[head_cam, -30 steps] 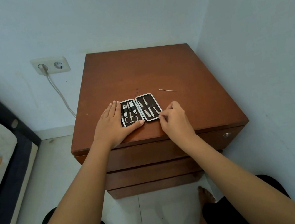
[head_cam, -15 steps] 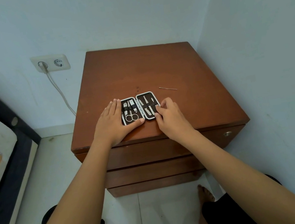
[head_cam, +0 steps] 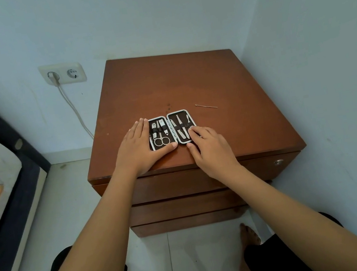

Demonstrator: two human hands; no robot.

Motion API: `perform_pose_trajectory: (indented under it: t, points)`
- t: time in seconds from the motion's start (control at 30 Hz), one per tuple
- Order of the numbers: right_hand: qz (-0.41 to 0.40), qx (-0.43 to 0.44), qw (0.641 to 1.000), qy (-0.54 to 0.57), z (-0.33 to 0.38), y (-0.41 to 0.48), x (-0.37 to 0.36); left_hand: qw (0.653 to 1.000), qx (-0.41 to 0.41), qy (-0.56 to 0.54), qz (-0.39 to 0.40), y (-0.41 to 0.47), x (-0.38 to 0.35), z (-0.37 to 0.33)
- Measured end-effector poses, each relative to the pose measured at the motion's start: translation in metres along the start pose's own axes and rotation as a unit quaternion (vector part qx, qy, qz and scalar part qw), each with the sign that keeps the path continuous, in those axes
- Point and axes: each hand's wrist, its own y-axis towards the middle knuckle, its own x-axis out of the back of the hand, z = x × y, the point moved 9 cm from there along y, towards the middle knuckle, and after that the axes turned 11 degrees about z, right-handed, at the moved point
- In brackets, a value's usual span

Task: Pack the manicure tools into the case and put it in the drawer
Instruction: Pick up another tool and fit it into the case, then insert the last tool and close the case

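The left hand point(head_cam: 138, 148) lies flat and spread, pinning the open manicure case point(head_cam: 171, 129) on the surface point(head_cam: 187, 81). Fingers of the right hand point(head_cam: 210, 149), loosely curled and holding nothing, press a tool in its right half. Beyond them, a thin pin-like tool point(head_cam: 206, 106) lies loose: closing now would leave it out.

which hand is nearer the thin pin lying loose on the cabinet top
Right. The right hand sits at the case's right half, below and left of the pin. The left hand rests flat at the case's left edge, farther away.
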Motion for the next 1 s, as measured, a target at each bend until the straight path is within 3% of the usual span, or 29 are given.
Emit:
perform_pose_trajectory:
  t: [0.13,0.23,0.33,0.47,0.87,1.0]
  points:
    - [0.016,0.008,1.0,0.014,-0.004,-0.001,-0.001,1.0,-0.002,0.001,0.001,0.001,-0.001,0.0]
    - [0.01,0.018,0.992,0.128,-0.012,-0.001,0.003,1.0,-0.003,0.002,0.001,0.002,-0.001,0.001]
    - [-0.022,-0.03,0.977,0.212,-0.04,0.017,0.012,1.0,-0.003,0.001,0.005,0.002,-0.001,0.001]
    - [-0.018,-0.117,0.977,0.177,-0.082,0.05,0.015,1.0,0.001,0.003,0.006,0.004,-0.002,0.003]
    - [0.002,-0.199,0.969,0.147,-0.106,0.088,0.023,1.0,0.004,-0.002,0.008,0.001,-0.002,0.003]
    - [0.011,-0.173,0.974,0.146,-0.087,0.068,0.021,1.0,0.001,-0.001,0.01,0.0,-0.001,0.0]
